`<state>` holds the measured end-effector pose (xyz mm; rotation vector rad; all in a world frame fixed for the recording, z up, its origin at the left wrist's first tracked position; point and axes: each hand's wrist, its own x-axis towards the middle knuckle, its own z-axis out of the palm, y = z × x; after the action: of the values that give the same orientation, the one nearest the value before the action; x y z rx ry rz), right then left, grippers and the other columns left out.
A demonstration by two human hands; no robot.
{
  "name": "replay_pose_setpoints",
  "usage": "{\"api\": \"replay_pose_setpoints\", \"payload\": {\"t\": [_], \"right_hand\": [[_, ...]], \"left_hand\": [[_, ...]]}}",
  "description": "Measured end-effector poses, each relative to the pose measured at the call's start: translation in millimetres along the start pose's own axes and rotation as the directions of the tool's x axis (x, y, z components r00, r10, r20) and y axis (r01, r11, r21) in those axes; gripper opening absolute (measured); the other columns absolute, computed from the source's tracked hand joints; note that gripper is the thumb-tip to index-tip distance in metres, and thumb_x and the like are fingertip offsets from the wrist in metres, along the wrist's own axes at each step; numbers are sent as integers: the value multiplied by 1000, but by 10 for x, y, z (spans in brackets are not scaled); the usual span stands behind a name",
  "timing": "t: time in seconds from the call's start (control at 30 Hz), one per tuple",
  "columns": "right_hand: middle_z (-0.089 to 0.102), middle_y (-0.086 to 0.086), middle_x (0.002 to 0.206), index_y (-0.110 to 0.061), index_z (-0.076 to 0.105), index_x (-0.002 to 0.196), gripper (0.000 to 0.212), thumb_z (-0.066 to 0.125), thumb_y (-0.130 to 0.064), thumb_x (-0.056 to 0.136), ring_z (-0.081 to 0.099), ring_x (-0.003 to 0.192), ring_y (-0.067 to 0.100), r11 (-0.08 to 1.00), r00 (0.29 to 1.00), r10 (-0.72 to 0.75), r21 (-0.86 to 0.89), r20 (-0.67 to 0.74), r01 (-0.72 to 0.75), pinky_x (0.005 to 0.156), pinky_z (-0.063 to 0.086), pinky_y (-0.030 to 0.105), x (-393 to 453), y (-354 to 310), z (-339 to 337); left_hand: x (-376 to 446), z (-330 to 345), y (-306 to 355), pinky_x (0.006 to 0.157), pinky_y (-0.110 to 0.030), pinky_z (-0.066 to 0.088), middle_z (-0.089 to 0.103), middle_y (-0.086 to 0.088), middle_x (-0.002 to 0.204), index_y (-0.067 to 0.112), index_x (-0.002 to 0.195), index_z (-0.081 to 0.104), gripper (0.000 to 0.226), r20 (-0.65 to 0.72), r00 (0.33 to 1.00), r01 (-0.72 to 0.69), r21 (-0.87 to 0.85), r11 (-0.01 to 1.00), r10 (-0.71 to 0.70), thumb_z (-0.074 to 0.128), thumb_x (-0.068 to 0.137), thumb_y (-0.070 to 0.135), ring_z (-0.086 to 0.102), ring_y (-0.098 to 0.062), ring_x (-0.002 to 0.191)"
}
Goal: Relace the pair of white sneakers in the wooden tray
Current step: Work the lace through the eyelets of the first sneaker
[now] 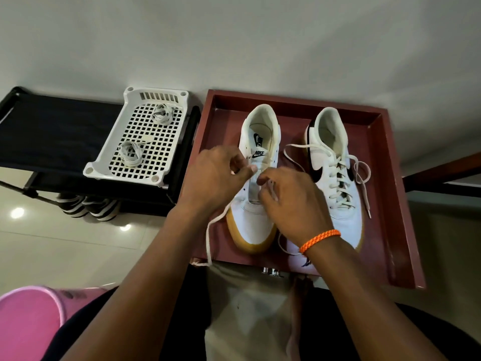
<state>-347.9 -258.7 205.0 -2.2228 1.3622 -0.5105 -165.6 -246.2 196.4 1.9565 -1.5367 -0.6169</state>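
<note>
Two white sneakers with gum soles stand side by side in the reddish wooden tray [395, 204], toes toward me. The left sneaker [256, 225] has bare eyelets in its upper part. My left hand [216, 175] pinches its white lace [212, 230] near the tongue; the lace trails down over the tray's front edge. My right hand [289, 199], with an orange cord bracelet on its wrist, pinches the lace's other end over the eyelets. The right sneaker [335, 173] is laced, and its loose ends lie on the tray.
A white perforated plastic basket [130, 157] with two coiled laces sits on a black fabric rack [52, 131] to the left. Striped shoes lie beneath the rack. A pink container [28, 324] is at bottom left. A white wall stands behind the tray.
</note>
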Motion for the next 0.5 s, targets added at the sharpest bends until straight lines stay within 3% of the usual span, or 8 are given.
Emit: {"api": "replay_pose_setpoints", "payload": {"t": [0.1,0.23,0.4,0.5], "right_hand": [[74,-1,97,-32,70,117,23,60,-37,96,69,92,28,996,990,-1,-85,141,13,67,47,32,-72,-4,130],[72,0,91,-28,74,105,15,61,-31,98,68,88,26,994,988,58,-101,141,-44,66,39,29,-41,0,170],[58,-11,57,-18,75,85,16,64,-14,97,56,58,8,948,945,167,218,281,-232,62,42,32,64,90,126],[46,-8,47,-4,63,67,29,57,-8,95,40,41,10,734,885,291,508,364,-450,60,39,40,111,72,53]], "left_hand": [[-19,68,-28,66,-32,54,67,13,75,29,84,64,28,73,995,72,22,997,-74,82,87,50,64,-4,72],[5,87,-20,62,-27,47,68,11,73,26,82,66,19,80,992,99,43,994,-102,82,87,34,65,-5,69],[4,57,3,66,-31,52,68,8,75,23,82,68,9,102,988,111,51,992,-116,76,86,23,67,-12,73],[12,38,-13,64,-29,46,67,7,75,21,84,68,6,104,988,112,53,992,-117,74,86,20,65,-13,74]]}}
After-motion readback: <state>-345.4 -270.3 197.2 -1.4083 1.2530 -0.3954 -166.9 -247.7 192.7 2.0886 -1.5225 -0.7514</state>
